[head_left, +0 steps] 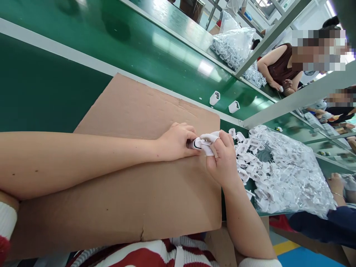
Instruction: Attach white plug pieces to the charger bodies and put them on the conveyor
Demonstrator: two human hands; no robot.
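We see a green surface (41, 81) with a pale strip running across it. On it, a big cardboard sheet (133, 196) lies flat under our forearms. Right of the sheet, a clear plastic bag (297, 170) full of white parts lies spread out, contents too jumbled to count. Past a metal frame, a person (280, 66) in a dark sleeveless top has a small white item at the fingers. Near that person, another clear bag (236, 40) of small pale parts sits across from us.

Loose white parts (244, 159) are heaped between the cardboard sheet and the plastic bag. Our two hands meet over the right part of the sheet: left hand (178, 141) bare, grasping a white piece (197, 143) between thumb and fingers; right hand (224, 157), white covering (210, 138) about its fingertips, pinching at the right end of the same piece. Can't tell if a second small part is in that pinch.

Beyond the strip, two white housings, one (214, 98) left of the other (234, 106), sit apart, dark slots showing at their ends. The white piece is between our hands, a dark-edged opening visible.
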